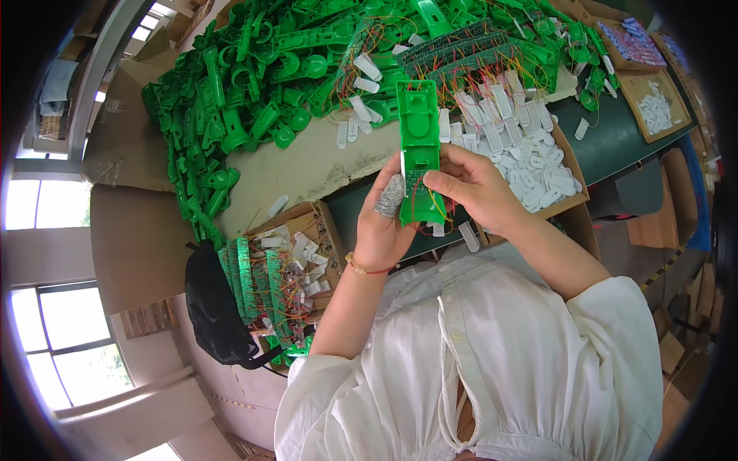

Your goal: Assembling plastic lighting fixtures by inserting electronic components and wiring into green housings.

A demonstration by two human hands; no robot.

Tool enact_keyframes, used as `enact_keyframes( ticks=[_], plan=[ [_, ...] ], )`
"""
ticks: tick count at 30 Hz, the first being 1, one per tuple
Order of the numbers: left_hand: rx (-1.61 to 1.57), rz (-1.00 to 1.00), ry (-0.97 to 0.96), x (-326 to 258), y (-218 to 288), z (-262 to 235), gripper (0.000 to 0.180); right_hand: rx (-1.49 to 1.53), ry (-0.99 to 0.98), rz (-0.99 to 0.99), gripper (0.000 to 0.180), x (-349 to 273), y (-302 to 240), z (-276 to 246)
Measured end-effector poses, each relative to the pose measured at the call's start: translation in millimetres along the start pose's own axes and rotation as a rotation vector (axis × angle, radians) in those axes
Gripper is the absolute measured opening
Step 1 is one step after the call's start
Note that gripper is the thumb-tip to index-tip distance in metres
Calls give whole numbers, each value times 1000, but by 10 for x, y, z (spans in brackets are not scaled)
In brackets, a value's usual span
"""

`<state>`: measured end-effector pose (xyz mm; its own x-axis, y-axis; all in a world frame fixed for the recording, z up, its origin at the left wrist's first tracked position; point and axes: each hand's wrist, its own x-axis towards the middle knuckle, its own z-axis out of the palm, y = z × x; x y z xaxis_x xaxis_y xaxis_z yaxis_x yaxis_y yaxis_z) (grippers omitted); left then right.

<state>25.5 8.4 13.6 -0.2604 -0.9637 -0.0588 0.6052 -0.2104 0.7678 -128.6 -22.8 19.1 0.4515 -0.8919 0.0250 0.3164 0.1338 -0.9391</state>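
Fingers of left hand (pixel 384 223) and right hand (pixel 477 188) clamp glossy green plastic shell (pixel 419 146), possibly wired.

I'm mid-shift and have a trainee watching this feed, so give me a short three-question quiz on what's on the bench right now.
1. True or false: both hands hold the green plastic housing upright over the bench.
2. Which hand has a grey fabric cot on its thumb? A) left hand B) right hand C) neither
3. Fill in: the cardboard box by the left wrist holds white plastic pieces and strips of green ____ with coloured wires.

Key: 1 true. 2 A; the thumb cot is on the left hand. 3 circuit boards.
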Motion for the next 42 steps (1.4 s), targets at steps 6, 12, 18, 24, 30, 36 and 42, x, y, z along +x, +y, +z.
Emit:
enact_keyframes(
  ticks=[6,12,18,24,30,36,42],
  plan=[
    [3,36,36,0,-3,10,47,-25,4,20,40,-3,31,-8],
    [877,384,-1,-80,37,204,55,569,-14,257,60,50,140,-46],
    [1323,512,371,192,470,-535,48,579,-95,166,65,4,-25,-257],
    [2034,415,673,604,1204,-2389,85,703,-85,200,72,-102,-147,-395],
    [2093,138,900,984,1564,-3162,100,722,-66,143,76,-270,-327,-567],
    [2073,50,861,1133,1452,-3263,96,537,52,99,77,-493,-541,-640],
    [1901,193,434,1030,1445,-3061,77,499,171,49,76,-697,-734,-765]
  ],
)
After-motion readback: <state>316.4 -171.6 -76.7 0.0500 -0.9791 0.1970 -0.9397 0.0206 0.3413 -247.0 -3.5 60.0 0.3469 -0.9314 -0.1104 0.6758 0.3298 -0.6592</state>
